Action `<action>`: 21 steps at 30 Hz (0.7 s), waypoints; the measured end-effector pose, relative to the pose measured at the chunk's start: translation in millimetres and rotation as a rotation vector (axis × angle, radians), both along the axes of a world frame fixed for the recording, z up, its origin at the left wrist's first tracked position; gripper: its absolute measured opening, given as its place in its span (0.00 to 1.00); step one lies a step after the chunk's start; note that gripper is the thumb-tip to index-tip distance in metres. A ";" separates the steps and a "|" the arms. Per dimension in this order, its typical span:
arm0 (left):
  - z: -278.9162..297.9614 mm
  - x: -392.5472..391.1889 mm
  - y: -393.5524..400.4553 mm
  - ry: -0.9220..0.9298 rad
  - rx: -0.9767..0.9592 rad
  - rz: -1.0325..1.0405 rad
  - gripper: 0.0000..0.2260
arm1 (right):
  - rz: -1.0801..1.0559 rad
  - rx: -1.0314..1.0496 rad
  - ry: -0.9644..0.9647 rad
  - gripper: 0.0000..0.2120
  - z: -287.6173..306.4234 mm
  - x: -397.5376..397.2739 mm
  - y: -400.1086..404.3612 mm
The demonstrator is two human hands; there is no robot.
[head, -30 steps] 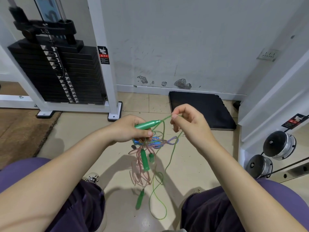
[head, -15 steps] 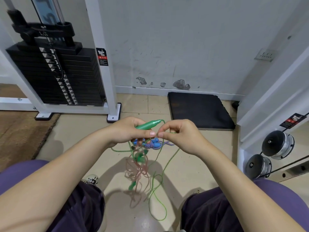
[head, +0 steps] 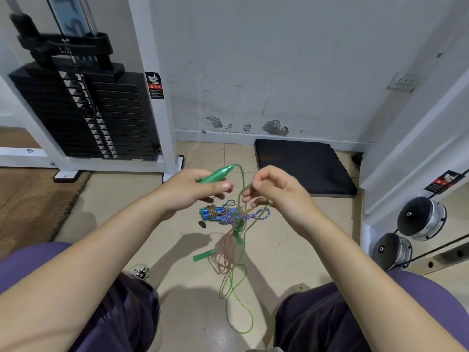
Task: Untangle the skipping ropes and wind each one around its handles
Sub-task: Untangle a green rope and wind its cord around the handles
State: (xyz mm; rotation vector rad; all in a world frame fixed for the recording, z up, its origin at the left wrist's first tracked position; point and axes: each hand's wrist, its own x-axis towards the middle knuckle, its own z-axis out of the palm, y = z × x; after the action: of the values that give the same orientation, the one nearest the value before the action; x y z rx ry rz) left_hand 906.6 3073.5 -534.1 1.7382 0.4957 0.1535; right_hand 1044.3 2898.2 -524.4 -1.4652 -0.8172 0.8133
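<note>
Closest to the camera are two knees in dark, crinkly fabric with purple sleeves at the frame edges, and between them the glossy beige tile floor (head: 177,308). A thin, shiny green rope (head: 239,308) trails down onto it in long loose loops, looking like smooth plastic cord. A bit further up hangs a messy bunch of translucent pinkish rope (head: 225,252), with a short green handle (head: 203,255) sticking out sideways and another green handle (head: 238,231) tangled in just above it. Above that sit chunky blue handles (head: 215,214) with brownish braided cord wound round them, plus a blue-and-white woven rope (head: 256,215) looping off to the right. The left hand (head: 193,189) has its fingers curled round a smooth, tapered green handle (head: 217,174) whose pointed tip angles up to the right, the green cord arching out of it. The right hand (head: 275,193) pinches that cord between thumb and forefinger, other fingers loosely curled, so the whole tangle dangles from both hands above the floor. Past the hands lies a flat black rubbery mat (head: 304,165) against the skirting. On the left is a stack of black weight plates (head: 83,115) in a white frame, on the right a couple of chrome-ended dumbbells (head: 421,218), and behind everything a scuffed, chipped white wall (head: 253,72).
</note>
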 end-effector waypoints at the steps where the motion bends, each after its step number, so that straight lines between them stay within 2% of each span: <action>1: -1.3 0.0 -1.4 0.001 -0.024 -0.036 0.14 | 0.033 0.030 0.048 0.04 0.1 -1.6 0.8; 3: -4.4 -0.1 -4.8 0.032 -0.055 -0.115 0.17 | 0.053 0.105 0.148 0.02 3.1 -2.1 1.4; 6: -5.0 1.0 -5.6 0.041 -0.065 -0.142 0.11 | -0.014 0.148 0.177 0.05 8.2 1.7 -0.3; 9: -1.9 0.9 -2.7 0.020 -0.098 -0.070 0.08 | -0.071 0.030 0.021 0.06 9.8 3.2 -3.2; 11: 2.1 0.4 -5.4 0.028 -0.096 -0.079 0.07 | -0.025 -0.054 -0.070 0.03 8.7 0.6 -4.1; 13: 4.5 -0.2 -11.1 0.022 -0.111 -0.122 0.05 | 0.039 -0.104 -0.112 0.04 6.3 -3.4 -3.2; 15: 4.5 -0.1 -14.6 0.004 -0.136 -0.147 0.09 | 0.073 -0.126 -0.168 0.07 3.9 -6.5 -1.1; 17: 4.1 -0.3 -14.2 -0.007 -0.150 -0.162 0.08 | 0.072 -0.162 -0.269 0.06 3.7 -8.7 0.5; 19: 5.2 -1.4 -9.3 0.027 -0.145 -0.193 0.06 | 0.019 -0.194 -0.363 0.04 4.8 -8.4 1.5; 21: 5.3 -4.1 -1.2 0.111 -0.099 -0.249 0.07 | -0.126 -0.148 -0.420 0.06 5.1 -6.0 2.6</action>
State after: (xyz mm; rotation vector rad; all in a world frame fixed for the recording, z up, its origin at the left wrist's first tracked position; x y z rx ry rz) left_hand 902.5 3072.3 -528.8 1.7008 0.3567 -0.1429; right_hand 1038.3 2900.8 -519.2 -1.8347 -0.9783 0.4834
